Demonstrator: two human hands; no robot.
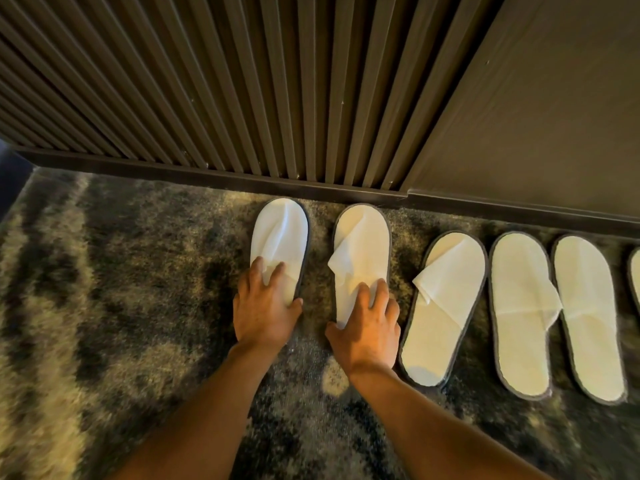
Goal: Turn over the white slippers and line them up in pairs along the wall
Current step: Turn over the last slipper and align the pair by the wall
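Pressing down on two slippers at once, I have the left hand (pixel 265 306) flat on the heel end of the leftmost slipper (pixel 280 237) and the right hand (pixel 367 327) flat on the heel end of its neighbour (pixel 363 258). Both hands are spread, fingers apart, palms resting on the fabric rather than clamped round anything.

What matters for the next move is how these two lie. Each runs lengthwise away from me, toe toward the skirting (pixel 311 188) at the foot of the slatted wall (pixel 242 98), heel under my palm. So each hand sits at the near end of its slipper's long axis, and a push straight ahead would slide the slipper along that axis to the wall. The toes look just short of the skirting, the left one seeming slightly nearer to it.

Both are face up, straps showing, though the right one's strap is creased and folded back. To my right three more slippers (pixel 519 306) lie on the carpet (pixel 104 271) in the same direction, face up, but set nearer to me, with a sliver of another at the frame edge.

I judge that this pair is turned and needs only squaring: closing the gap between them and evening the toes, each hand serving its own slipper.
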